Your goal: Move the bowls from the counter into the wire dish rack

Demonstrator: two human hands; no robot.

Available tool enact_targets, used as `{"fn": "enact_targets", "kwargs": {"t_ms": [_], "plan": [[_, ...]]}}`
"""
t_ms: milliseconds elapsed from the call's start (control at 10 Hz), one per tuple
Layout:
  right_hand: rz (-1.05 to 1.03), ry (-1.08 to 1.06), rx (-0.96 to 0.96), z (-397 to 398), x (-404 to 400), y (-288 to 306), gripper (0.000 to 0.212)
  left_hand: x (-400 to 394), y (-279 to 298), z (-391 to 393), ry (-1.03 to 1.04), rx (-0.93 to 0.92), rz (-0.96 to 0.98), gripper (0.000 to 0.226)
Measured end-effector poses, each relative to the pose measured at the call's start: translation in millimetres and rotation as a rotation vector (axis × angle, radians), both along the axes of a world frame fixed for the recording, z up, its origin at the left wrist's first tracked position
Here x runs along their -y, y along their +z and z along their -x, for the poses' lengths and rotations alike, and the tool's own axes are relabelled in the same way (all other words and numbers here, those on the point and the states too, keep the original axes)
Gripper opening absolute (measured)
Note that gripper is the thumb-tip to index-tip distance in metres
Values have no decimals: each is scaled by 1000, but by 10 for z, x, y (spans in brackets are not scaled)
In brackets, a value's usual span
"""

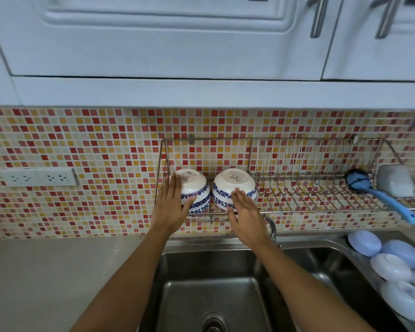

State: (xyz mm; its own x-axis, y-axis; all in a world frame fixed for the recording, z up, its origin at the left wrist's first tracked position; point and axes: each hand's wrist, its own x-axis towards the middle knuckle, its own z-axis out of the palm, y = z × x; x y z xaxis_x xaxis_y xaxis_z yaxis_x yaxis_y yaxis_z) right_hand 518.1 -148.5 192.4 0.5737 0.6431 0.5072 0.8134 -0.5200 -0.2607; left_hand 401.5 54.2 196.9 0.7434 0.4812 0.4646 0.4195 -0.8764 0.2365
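Two white bowls with blue flower bands lie upside down and tilted in the left end of the wire dish rack (297, 164) on the tiled wall. My left hand (171, 204) rests flat, fingers straight, against the left bowl (197, 188). Fingers extended, my right hand (244, 212) lies against the front of the right bowl (233, 185). Neither hand wraps around a bowl.
A blue dish brush (379, 195) and a grey cup (397, 179) sit in the rack's right end. Below is a steel double sink (211, 283) with a tap (271, 226). Several pale blue and white bowls (391, 264) lie at the right. A grey counter (58, 271) spreads left, under a wall socket (37, 177).
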Motion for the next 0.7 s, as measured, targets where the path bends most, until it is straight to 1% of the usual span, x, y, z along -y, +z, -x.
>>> {"fn": "enact_targets", "kwargs": {"t_ms": [100,200,300,400,500,600,700], "plan": [[80,0,-33,65,73,54,56,129,-91,193,23,-79,-21,80],[204,-13,-28,163,131,36,60,207,-165,412,-6,-151,2,78],[291,-34,-79,288,178,17,64,304,-131,582,5,-222,23,78],[300,-16,-168,426,237,57,66,404,-20,700,-2,-276,184,66],[340,-19,-221,508,366,220,67,545,172,829,-9,-315,237,60],[348,-42,-235,541,470,461,68,650,439,886,-25,-312,207,59],[325,-53,-168,564,512,762,67,682,736,944,-53,-276,152,58]]}}
